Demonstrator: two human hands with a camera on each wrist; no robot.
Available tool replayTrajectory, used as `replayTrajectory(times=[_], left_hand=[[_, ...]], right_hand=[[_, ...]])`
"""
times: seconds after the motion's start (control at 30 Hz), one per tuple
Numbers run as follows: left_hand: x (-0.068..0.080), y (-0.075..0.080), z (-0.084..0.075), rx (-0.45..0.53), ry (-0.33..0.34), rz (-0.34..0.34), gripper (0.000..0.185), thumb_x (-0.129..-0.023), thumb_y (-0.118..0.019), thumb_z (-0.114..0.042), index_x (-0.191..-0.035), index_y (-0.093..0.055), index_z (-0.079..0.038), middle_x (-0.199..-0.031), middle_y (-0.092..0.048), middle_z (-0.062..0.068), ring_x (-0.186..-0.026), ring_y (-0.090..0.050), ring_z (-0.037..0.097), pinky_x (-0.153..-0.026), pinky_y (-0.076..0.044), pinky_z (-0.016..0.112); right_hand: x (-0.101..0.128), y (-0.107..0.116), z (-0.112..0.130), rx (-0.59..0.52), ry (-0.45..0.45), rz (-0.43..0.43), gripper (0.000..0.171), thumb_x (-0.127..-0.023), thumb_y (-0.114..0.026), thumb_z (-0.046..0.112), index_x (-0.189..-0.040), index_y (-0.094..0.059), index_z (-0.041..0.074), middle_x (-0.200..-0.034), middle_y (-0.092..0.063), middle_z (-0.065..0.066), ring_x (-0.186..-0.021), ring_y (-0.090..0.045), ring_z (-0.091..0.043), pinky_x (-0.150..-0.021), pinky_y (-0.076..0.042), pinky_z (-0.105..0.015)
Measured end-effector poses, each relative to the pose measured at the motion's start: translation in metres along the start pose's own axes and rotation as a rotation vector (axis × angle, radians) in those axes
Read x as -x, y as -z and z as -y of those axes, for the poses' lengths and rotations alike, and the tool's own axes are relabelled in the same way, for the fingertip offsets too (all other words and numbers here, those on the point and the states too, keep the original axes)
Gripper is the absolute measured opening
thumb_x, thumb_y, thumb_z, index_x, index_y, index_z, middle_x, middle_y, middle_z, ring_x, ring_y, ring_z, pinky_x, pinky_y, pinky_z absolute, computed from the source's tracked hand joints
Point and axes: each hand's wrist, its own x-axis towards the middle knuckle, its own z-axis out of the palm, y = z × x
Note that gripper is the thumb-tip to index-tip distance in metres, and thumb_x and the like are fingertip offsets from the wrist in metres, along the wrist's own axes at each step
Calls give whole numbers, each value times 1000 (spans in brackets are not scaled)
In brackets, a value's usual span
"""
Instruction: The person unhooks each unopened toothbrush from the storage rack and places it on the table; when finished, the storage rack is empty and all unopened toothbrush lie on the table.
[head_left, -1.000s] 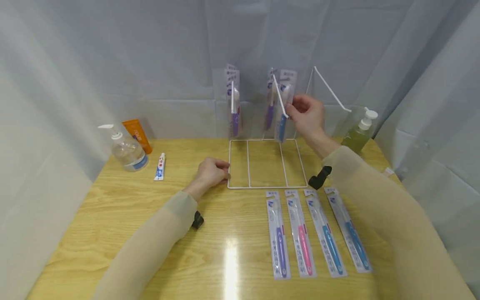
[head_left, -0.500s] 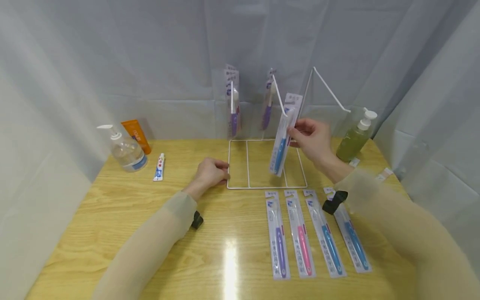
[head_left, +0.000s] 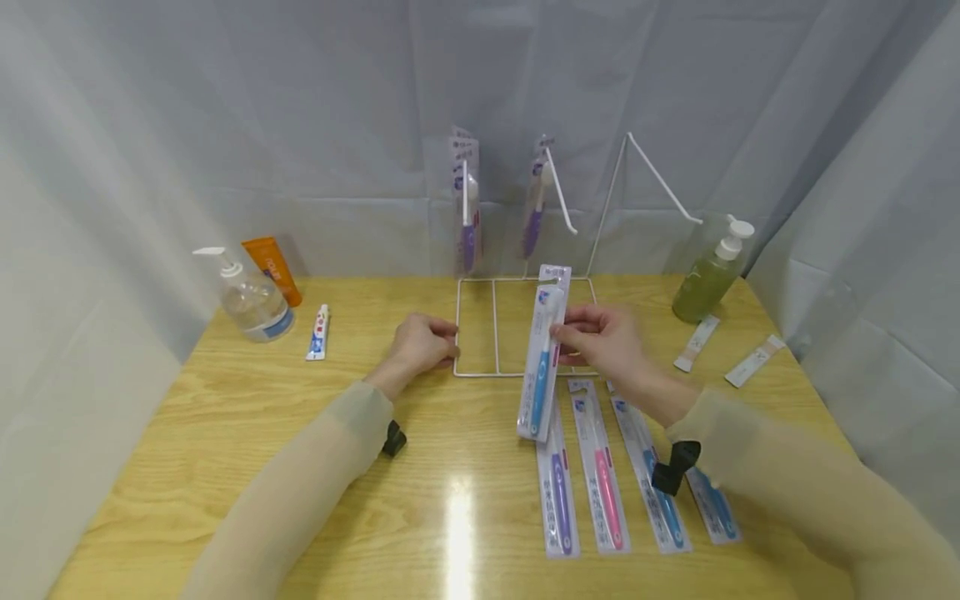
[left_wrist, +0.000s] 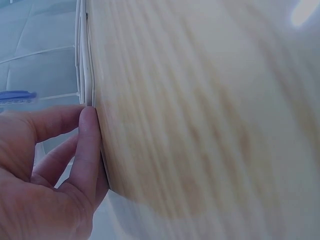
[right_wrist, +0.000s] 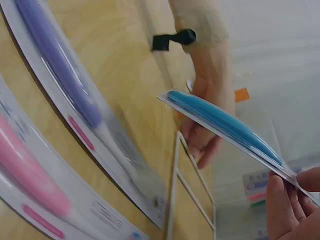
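My right hand (head_left: 607, 346) pinches a packaged blue toothbrush (head_left: 540, 383) by its right edge, above the front of the white wire rack (head_left: 496, 325). In the right wrist view its blue handle points away from my fingers. My left hand (head_left: 417, 343) pinches the left side wire of the rack's base at table level. Packaged toothbrushes (head_left: 468, 233) hang on the left hook, and a purple one (head_left: 533, 229) on the middle hook. In front of the rack lie a purple pack (head_left: 562, 500), a pink pack (head_left: 609, 500) and two blue packs (head_left: 667, 521), partly covered by my right arm.
The right hook (head_left: 663, 179) bears nothing. At left stand a clear pump bottle (head_left: 257, 304) and an orange tube (head_left: 273, 271), with a small toothpaste tube (head_left: 318, 333) lying nearby. A green pump bottle (head_left: 705, 279) and two small sachets (head_left: 753, 361) are at right.
My right hand has taken the blue toothbrush off the middle hook and brought it down and forward, over the upper end of the purple pack. The left hand has stayed on the rack.
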Motion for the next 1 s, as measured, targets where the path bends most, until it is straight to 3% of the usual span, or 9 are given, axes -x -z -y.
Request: replayTrajectory(times=[0.23, 0.4, 0.73, 1.0], left_hand=[[0, 0, -1, 1, -1, 5, 45, -93, -80, 3, -138, -77, -1, -124, -79, 20, -90, -79, 18, -79, -74, 24], [0, 0, -1, -4, -4, 7, 46, -93, -79, 4, -139, -77, 0, -125, -79, 21, -89, -79, 18, -79, -73, 24], [1, -2, -1, -10, -4, 6, 45, -94, -79, 4, -139, -77, 0, -123, -79, 20, -89, -78, 17, -78, -73, 24], [-1, -2, -1, 4, 9, 8, 47, -94, -80, 5, -140, -76, -1, -122, -79, 20, -87, -79, 17, -78, -73, 23]], right_hand=[[17, -18, -23, 47, -162, 65, 17, -104, -77, 6, -116, -71, -4, -87, -85, 4, -69, -78, -8, -68, -72, -25], [25, -30, -35, 86, -245, 105, 19, -101, -80, 5, -116, -73, -5, -81, -83, -1, -63, -76, -9, -62, -71, -25], [36, -46, -46, 144, -322, 185, 21, -100, -80, 3, -116, -73, -9, -81, -83, -10, -55, -73, -8, -54, -68, -23], [33, -51, -50, 137, -363, 170, 27, -100, -76, -3, -124, -72, -14, -90, -84, -21, -54, -74, -9, -54, -67, -22]])
